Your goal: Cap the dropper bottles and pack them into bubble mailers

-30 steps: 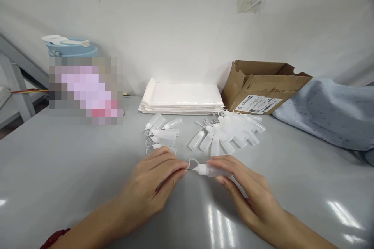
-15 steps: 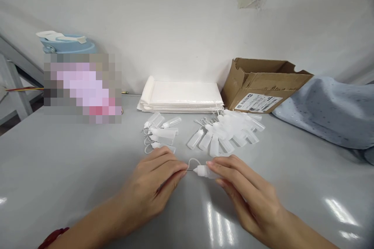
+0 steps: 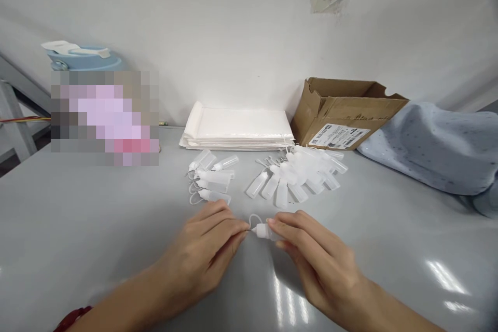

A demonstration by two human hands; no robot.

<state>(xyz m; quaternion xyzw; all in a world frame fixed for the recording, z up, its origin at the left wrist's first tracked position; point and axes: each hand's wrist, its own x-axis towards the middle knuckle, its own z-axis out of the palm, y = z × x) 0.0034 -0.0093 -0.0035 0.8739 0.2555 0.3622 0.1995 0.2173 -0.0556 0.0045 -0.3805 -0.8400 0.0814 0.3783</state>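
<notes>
Between finger and thumb, my right hand (image 3: pixel 327 259) holds a small translucent bottle (image 3: pixel 263 231), its pointed white tip turned left. A thin white loop (image 3: pixel 256 218) arches from the bottle toward my left hand (image 3: pixel 210 249). The fingertips of my left hand are pinched at the tip of the bottle, around the end of the loop; they hide most of what they grip. Beyond my left hand lies a small group of similar bottles (image 3: pixel 213 181). A larger pile of bottles (image 3: pixel 299 174) sits beyond my right hand.
A stack of white padded envelopes (image 3: pixel 239 124) rests against the wall. To its right stand an open cardboard box (image 3: pixel 350 114) and a blue-grey cloth (image 3: pixel 436 150). At the back left are a light-blue container (image 3: pixel 85 59) and a blurred pink object (image 3: pixel 109 114) on the grey table (image 3: pixel 97 207).
The bottle in my right hand has moved left, and the gap between its tip and my left fingertips has narrowed. The whole view has shifted slightly.
</notes>
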